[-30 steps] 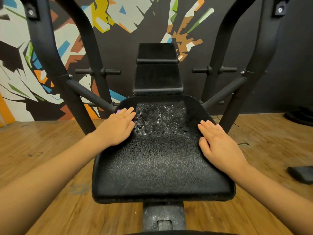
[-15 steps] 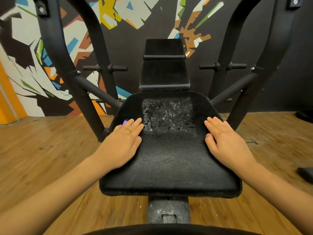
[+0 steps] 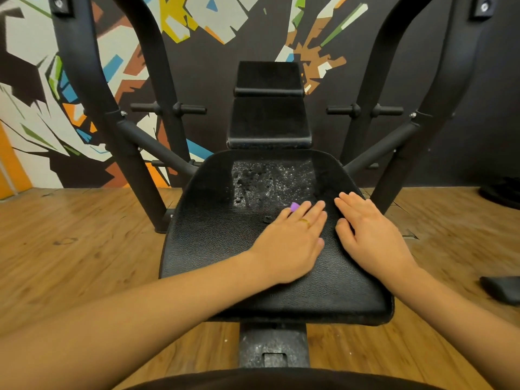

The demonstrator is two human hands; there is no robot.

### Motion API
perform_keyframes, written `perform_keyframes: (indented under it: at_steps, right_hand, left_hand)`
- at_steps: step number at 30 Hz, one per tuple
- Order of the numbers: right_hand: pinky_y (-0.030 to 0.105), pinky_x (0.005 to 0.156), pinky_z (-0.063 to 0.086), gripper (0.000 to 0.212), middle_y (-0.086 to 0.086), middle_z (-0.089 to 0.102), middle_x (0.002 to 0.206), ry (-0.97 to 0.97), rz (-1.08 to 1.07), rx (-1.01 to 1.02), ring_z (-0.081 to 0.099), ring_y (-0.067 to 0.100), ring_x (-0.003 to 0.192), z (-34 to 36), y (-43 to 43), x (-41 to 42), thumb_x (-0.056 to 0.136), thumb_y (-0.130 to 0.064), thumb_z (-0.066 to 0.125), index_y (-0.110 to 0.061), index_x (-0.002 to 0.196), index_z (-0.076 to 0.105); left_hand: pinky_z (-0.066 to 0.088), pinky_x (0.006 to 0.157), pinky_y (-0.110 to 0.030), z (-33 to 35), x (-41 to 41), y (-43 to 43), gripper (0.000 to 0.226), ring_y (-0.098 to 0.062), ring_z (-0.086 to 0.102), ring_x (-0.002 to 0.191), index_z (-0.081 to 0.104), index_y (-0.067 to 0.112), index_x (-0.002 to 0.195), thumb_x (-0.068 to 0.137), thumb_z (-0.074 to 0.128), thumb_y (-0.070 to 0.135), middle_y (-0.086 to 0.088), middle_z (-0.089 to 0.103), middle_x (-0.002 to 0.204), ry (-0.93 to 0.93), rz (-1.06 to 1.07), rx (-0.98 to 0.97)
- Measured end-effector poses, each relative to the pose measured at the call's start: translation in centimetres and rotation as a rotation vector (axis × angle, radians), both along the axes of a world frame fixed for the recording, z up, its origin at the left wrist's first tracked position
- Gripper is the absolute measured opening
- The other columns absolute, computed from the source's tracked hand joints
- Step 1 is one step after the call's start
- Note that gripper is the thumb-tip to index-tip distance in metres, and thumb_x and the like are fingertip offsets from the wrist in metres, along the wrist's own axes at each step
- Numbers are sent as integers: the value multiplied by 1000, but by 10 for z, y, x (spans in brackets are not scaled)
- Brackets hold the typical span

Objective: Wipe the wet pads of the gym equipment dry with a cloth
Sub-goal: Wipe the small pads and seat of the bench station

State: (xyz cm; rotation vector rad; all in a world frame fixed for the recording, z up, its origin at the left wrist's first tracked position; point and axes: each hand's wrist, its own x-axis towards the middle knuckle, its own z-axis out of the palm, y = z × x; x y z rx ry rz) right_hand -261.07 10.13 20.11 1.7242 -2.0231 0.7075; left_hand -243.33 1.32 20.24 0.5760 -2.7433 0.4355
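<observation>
A black padded seat (image 3: 213, 249) fills the middle of the view, with a patch of water droplets (image 3: 270, 181) on its far half. Behind it stands a black back pad (image 3: 268, 119) with a head pad above. My left hand (image 3: 289, 243) lies flat on the seat's middle, fingers straight, just below the wet patch. My right hand (image 3: 371, 235) lies flat beside it on the seat's right part, fingers straight. Neither hand holds anything. A dark cloth-like object (image 3: 501, 288) lies on the floor at the far right edge.
Black steel frame arms (image 3: 132, 153) rise on both sides of the seat (image 3: 405, 153), with plate pegs (image 3: 168, 108) behind. The seat post (image 3: 274, 347) stands below. Wooden floor (image 3: 70, 249) spreads around, and a painted wall is at the back.
My left hand has slid right across the seat from its left edge to the middle, now close to my right hand. The right hand stays in place.
</observation>
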Motion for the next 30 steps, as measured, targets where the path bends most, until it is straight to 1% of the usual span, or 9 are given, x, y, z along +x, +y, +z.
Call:
perform_keyframes:
  at_steps: [4,9,14,16,18,21,23,26,30]
  right_hand:
    - [31,121,14,49,5,45,156,-15,-9,10,32,18,149,2,1,1,101,-24,46,-11,149,48]
    - [35,121,19,48,8,48,153,-10,-15,3,35,20,147,0,0,1,101,-22,44,-10,147,50]
    - [34,122,17,49,5,47,155,-16,-9,2,34,19,148,-1,1,0,102,-26,40,-11,147,50]
    - [31,122,13,48,4,44,157,-20,1,10,31,18,149,-1,1,-1,104,-26,39,-11,149,48]
    - [29,122,10,49,2,41,158,-25,8,23,28,16,150,0,2,-4,105,-27,37,-12,150,46]
    - [29,122,9,49,3,40,159,-36,20,27,27,16,151,2,3,-3,104,-27,38,-12,151,45]
    - [29,122,8,49,3,40,159,-38,21,32,27,17,151,3,4,-1,104,-25,41,-12,151,44]
    - [29,122,8,49,3,40,159,-30,22,29,28,16,150,3,4,-1,104,-25,42,-12,151,44]
    - [30,122,10,49,4,43,157,-11,9,24,31,18,149,3,3,0,103,-24,43,-11,150,47]
  left_hand:
    - [19,124,-45,-2,-3,2,59,-29,17,154,25,6,158,107,29,36,-10,16,168,9,4,-4]
    - [19,124,-45,-2,-7,7,59,-29,17,154,25,5,158,107,28,35,-11,15,168,22,-13,-13]
    - [13,125,-39,3,12,4,57,-23,12,156,21,10,160,108,28,33,-8,11,169,4,-30,7]
    - [11,125,-38,2,32,-3,58,-22,10,156,19,11,161,108,26,34,-7,8,170,-7,10,28]
    - [14,126,-39,0,56,-11,61,-22,12,156,19,12,161,105,16,38,-7,9,170,-14,88,44]
    - [21,124,-40,1,98,-24,78,-22,17,155,23,13,160,94,-1,46,-7,13,169,29,241,69]
    - [23,123,-40,3,113,-28,79,-22,19,154,25,13,159,94,-2,47,-7,15,169,64,320,89]
    - [19,123,-40,3,111,-27,72,-23,16,155,23,12,160,98,5,43,-7,13,169,67,371,99]
    - [20,124,-42,5,101,-28,78,-24,18,154,27,11,159,95,-2,46,-7,19,168,43,334,67]
